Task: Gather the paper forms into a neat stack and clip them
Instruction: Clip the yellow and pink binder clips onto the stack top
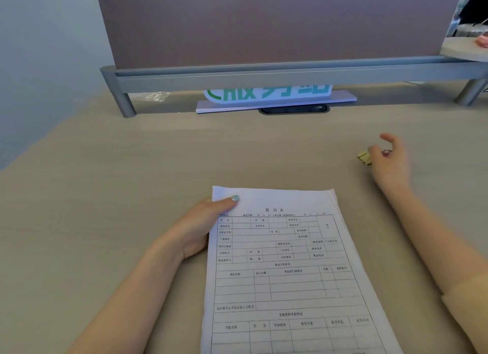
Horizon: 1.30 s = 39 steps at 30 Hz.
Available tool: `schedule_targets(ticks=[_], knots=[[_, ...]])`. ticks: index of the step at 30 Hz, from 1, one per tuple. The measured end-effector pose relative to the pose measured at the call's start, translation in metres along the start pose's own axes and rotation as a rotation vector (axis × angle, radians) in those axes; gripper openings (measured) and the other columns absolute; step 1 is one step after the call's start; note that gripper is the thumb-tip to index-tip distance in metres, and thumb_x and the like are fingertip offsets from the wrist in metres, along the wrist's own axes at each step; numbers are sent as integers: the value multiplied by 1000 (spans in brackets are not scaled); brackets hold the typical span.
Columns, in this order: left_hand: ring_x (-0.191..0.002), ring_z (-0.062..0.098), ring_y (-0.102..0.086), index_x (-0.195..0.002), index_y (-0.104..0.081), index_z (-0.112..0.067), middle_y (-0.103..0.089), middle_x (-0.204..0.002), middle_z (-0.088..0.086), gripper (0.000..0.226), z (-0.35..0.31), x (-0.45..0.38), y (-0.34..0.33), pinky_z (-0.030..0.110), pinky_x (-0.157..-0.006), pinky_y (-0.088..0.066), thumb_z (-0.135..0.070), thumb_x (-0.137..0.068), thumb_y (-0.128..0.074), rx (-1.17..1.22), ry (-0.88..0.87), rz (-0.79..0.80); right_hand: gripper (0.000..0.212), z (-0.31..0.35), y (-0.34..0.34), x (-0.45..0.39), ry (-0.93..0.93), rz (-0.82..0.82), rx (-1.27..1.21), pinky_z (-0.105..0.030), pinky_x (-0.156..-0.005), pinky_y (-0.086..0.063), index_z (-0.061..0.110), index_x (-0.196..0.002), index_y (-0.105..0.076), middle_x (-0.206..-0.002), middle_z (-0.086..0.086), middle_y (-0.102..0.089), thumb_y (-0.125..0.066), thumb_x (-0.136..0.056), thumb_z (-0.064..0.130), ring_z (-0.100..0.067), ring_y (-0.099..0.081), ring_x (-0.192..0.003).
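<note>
A stack of printed paper forms (287,269) lies on the beige desk in front of me, its edges roughly lined up. My left hand (203,227) grips the stack's upper left edge, thumb on top of the top sheet. A small yellow binder clip (364,158) lies on the desk to the far right. My right hand (390,161) hovers just to the right of the clip with fingers spread, fingertips close to it but not holding it.
A brown partition screen on a grey metal rail (264,76) stands across the back of the desk (132,182). Under it sit a white sign with green characters (269,95) and a dark cable port (294,109). Another person's hand shows at the top right.
</note>
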<state>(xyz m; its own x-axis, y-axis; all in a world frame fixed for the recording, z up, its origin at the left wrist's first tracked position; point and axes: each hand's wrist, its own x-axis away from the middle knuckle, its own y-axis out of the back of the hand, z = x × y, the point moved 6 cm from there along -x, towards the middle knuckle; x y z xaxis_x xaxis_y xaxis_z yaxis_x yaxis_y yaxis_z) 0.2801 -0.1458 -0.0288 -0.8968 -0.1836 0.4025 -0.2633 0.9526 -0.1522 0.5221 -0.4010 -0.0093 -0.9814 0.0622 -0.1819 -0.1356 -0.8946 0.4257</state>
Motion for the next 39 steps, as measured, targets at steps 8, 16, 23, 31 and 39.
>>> schedule_targets(ticks=[8,16,23,31,39], knots=[[-67,13,-72,-91,-66,-12,-76,-73,0,22,-2,1,-3,23,-60,-57,-24,-93,-48,-21,-24,16,31,11,-44,-1,116,171,163,-28,-82,-38,9,-114,-65,-118,-13,-66,-44,-92,17,-28,-58,-108],[-68,14,-71,-94,-66,-11,-74,-79,2,23,0,-1,-2,25,-65,-57,-25,-93,-48,-47,-18,9,20,74,-102,54,374,667,296,-18,-72,-45,14,-96,-72,-87,1,-70,-55,-89,22,-1,-57,-73],[-66,13,-70,-87,-66,-14,-75,-72,-2,21,0,-2,-2,27,-68,-56,-24,-92,-49,-36,-20,13,26,101,-121,82,367,776,303,-33,-85,-48,23,-96,-69,-94,2,-69,-58,-84,43,-17,-61,-88],[-62,15,-70,-91,-64,-9,-74,-70,2,17,-1,0,-1,26,-62,-57,-20,-91,-51,79,17,71,10,121,-161,112,452,812,267,-34,-80,-49,21,-86,-70,-74,12,-63,-62,-84,27,-12,-60,-77],[-63,15,-70,-91,-64,-8,-74,-71,4,18,1,-2,-1,28,-64,-57,-19,-91,-50,108,22,104,14,116,-155,107,354,886,293,-30,-66,-51,13,-69,-64,-65,3,-61,-67,-81,20,-13,-55,-62]])
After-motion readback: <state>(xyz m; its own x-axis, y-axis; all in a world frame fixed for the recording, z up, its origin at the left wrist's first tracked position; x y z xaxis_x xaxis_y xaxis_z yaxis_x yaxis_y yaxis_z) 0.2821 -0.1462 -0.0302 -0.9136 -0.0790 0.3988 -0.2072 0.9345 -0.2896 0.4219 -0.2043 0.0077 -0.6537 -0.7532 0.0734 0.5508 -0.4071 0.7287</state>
